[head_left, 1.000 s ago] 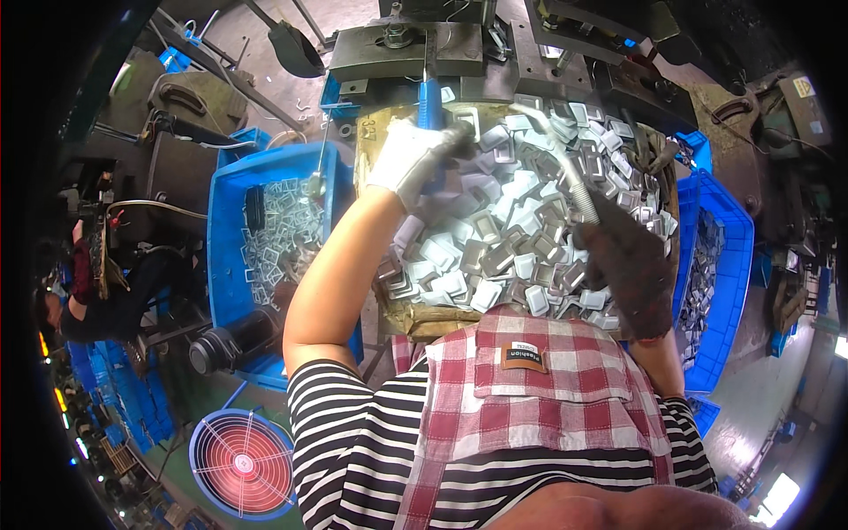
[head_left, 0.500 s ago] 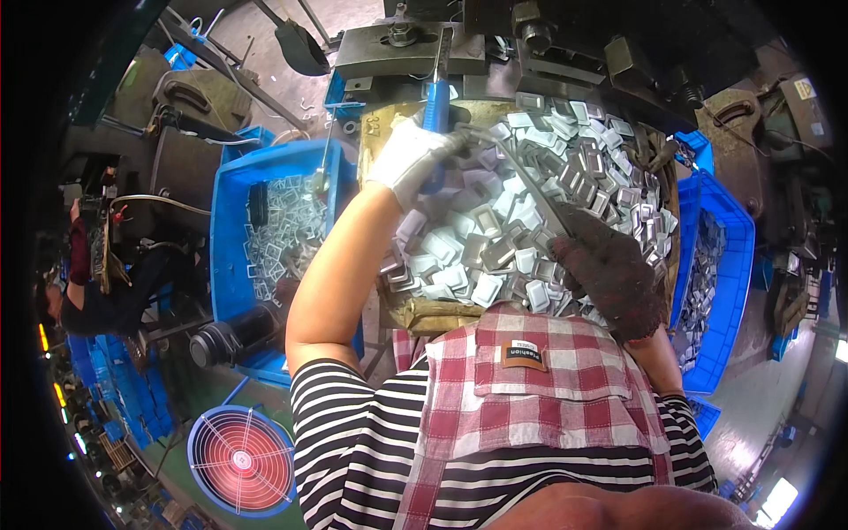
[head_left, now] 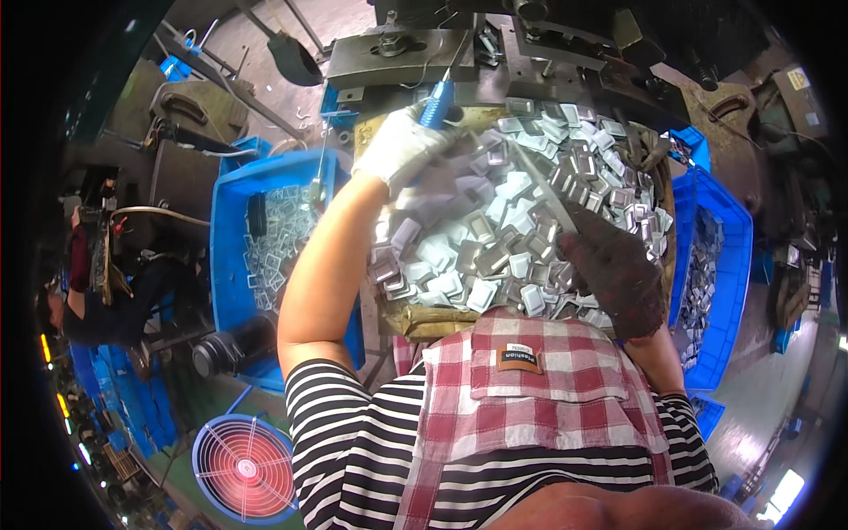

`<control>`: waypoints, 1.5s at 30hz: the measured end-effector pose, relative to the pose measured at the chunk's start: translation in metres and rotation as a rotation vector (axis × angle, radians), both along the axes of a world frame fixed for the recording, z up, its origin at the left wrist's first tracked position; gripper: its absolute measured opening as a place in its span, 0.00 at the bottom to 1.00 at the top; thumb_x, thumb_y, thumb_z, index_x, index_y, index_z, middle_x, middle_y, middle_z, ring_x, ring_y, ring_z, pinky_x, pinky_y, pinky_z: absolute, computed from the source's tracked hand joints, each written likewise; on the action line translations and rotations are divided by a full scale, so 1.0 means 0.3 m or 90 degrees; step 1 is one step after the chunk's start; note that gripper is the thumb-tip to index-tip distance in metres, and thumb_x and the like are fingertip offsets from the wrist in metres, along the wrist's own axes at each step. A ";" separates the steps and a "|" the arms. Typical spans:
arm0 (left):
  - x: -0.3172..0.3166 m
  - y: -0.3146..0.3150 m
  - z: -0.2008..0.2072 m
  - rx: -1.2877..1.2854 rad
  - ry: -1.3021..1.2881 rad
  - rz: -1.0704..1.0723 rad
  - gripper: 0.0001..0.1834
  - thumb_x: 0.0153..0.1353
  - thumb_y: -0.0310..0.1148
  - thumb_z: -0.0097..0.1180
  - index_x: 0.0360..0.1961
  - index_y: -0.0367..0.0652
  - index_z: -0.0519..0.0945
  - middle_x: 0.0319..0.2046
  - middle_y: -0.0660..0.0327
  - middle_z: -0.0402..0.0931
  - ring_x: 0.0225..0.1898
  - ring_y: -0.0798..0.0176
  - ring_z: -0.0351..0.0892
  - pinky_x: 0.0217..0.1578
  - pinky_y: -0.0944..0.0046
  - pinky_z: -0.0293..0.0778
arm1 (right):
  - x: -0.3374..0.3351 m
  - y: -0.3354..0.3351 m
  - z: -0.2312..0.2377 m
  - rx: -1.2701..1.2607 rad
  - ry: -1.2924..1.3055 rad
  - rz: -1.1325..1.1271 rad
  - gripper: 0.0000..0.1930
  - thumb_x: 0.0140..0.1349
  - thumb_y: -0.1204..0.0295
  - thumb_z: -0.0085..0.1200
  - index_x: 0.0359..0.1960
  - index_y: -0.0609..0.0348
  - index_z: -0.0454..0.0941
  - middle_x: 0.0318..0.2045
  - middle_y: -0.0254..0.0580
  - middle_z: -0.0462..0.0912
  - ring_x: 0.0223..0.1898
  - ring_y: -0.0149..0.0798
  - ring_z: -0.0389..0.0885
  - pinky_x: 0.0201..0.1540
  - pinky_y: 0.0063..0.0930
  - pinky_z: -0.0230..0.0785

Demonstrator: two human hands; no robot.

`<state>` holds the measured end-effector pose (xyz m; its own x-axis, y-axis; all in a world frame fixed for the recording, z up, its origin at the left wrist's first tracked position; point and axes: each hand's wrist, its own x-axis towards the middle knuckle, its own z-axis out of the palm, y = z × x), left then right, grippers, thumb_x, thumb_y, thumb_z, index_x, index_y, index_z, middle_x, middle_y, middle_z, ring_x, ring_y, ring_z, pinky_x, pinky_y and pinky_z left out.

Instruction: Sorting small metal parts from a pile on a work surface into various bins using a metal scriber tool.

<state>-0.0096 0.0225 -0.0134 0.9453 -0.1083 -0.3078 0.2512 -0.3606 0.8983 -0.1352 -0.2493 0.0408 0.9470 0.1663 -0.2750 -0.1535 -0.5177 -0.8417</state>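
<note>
Heavy dark metal machinery (head_left: 402,57) stands on the far side of a broad heap of small grey and silvery rectangular dished pieces (head_left: 521,234), which is the landmark here; the heap covers a worn yellowish-brown work surface (head_left: 428,320).

At the heap's far left edge, the left hand (head_left: 395,150), in a white glove, is wrapped round a blue ribbed-handled tool (head_left: 436,106) whose thin tip points away toward the machinery. Over the heap's right side, the right hand (head_left: 616,269), in a dark, reddish-brown knitted glove, is curled round the near end of a long, slender grey rod (head_left: 555,199); the rod slants up and leftward across the heap, its far end blurred.

Near side of the heap, a red-and-white checked apron (head_left: 548,389) covers a black-and-white striped shirt (head_left: 331,402). Left of the heap stands a blue plastic crate (head_left: 223,221) holding pale thin rectangular frames (head_left: 276,238), with a black cylinder (head_left: 231,346) at its near end. Right of the heap, a second blue plastic crate (head_left: 731,283) holds small silvery pieces (head_left: 700,287). Farther out, left and nearer than the heap, is a round blue-rimmed fan (head_left: 246,468) with a red face; far left of the heap, another person in dark clothing (head_left: 132,296).
</note>
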 end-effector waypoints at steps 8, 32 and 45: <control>0.097 -0.038 -0.009 0.089 -0.168 -0.031 0.17 0.56 0.31 0.64 0.48 0.43 0.84 0.34 0.62 0.84 0.31 0.71 0.79 0.36 0.68 0.75 | 0.028 -0.017 -0.006 0.074 0.058 -0.073 0.21 0.66 0.72 0.56 0.61 0.56 0.77 0.23 0.32 0.82 0.18 0.21 0.74 0.21 0.19 0.70; 0.192 -0.107 0.042 0.422 -0.258 -0.105 0.17 0.61 0.36 0.59 0.48 0.40 0.81 0.42 0.42 0.82 0.46 0.44 0.83 0.47 0.50 0.77 | 0.265 0.018 -0.027 -0.025 -0.165 -0.224 0.14 0.65 0.68 0.55 0.51 0.54 0.82 0.28 0.31 0.81 0.20 0.23 0.75 0.21 0.20 0.66; -0.021 -0.108 -0.061 0.386 -0.259 -0.208 0.16 0.61 0.38 0.59 0.47 0.43 0.81 0.35 0.46 0.81 0.37 0.41 0.82 0.40 0.48 0.77 | 0.286 -0.073 -0.124 -0.234 -0.371 -0.150 0.15 0.64 0.68 0.55 0.53 0.53 0.78 0.30 0.42 0.85 0.33 0.40 0.84 0.40 0.37 0.75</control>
<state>-0.0158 -0.0099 -0.0319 0.9455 -0.3234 -0.0387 -0.2570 -0.8139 0.5210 -0.0495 -0.2713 0.0037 0.9560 -0.0663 0.2857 0.1240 -0.7914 -0.5986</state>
